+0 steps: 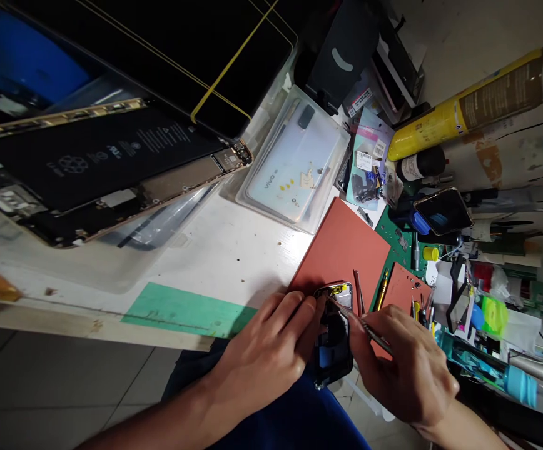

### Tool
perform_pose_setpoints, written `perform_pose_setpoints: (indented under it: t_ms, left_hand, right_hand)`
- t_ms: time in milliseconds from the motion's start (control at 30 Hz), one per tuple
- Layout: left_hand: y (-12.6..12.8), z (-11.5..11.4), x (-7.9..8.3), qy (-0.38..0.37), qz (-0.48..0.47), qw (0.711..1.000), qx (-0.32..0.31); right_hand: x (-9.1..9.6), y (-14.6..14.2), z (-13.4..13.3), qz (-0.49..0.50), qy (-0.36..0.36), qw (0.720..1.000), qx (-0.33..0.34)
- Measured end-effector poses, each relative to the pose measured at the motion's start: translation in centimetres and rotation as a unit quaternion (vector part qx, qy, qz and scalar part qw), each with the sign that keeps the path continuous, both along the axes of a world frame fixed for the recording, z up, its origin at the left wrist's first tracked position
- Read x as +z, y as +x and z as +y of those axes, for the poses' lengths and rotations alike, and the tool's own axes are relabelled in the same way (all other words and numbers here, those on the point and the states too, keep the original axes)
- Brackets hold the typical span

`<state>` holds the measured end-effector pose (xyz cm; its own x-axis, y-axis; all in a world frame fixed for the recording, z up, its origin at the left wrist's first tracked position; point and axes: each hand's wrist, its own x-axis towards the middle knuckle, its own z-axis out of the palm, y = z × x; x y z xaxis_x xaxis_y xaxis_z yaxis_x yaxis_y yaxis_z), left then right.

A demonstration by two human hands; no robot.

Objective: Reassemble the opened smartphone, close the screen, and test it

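The opened phone [333,334] is at about 5 o'clock in the view, at the near edge of the worktop [224,250], with its upper end lying on the corner of a red mat [341,250]. Its back is off: the inside is dark, with a blue part near the lower end and a silver-and-yellow part at the top end, and the frame has rounded corners. The left hand [262,356] is closed on the phone from 9 o'clock, with the fingers curled on its edge. The right hand [403,369], at 3 o'clock from the phone, pinches a thin metal tool [360,322] whose tip touches the top end of the phone. At 10 o'clock lies an open tablet [97,169] with a black battery. At 12 o'clock lies a white phone cover [294,162] in a clear tray, and at 2 o'clock a yellow spray can [473,103].
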<state>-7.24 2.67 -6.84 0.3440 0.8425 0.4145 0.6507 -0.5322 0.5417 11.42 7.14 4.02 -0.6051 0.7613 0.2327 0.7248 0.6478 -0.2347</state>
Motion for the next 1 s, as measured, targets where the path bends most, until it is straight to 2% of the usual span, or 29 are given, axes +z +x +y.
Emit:
perform_pose_setpoints:
  t_ms: [100,200,400,867,1000]
  left_hand:
    - [0.0,0.0,-0.1,0.008,-0.002,1.000,0.003]
    - [0.0,0.1,-0.1,0.012,0.004,1.000,0.002]
    - [0.0,0.2,0.0,0.021,0.027,0.999,0.004]
    - [0.0,0.2,-0.2,0.017,0.021,1.000,-0.009]
    - [0.0,0.1,-0.2,0.007,0.010,1.000,-0.010]
  right_hand:
    - [-0.1,0.9,-0.9,0.019,0.061,0.995,-0.073]
    - [-0.6,2.0,-1.8,0.007,0.115,0.988,-0.101]
    - [-1.4,2.4,-2.4,0.000,0.077,0.990,-0.122]
    - [-1.5,1.8,-2.1,0.001,0.069,0.990,-0.126]
    - [-0.9,1.2,-1.6,0.012,0.039,0.996,-0.081]
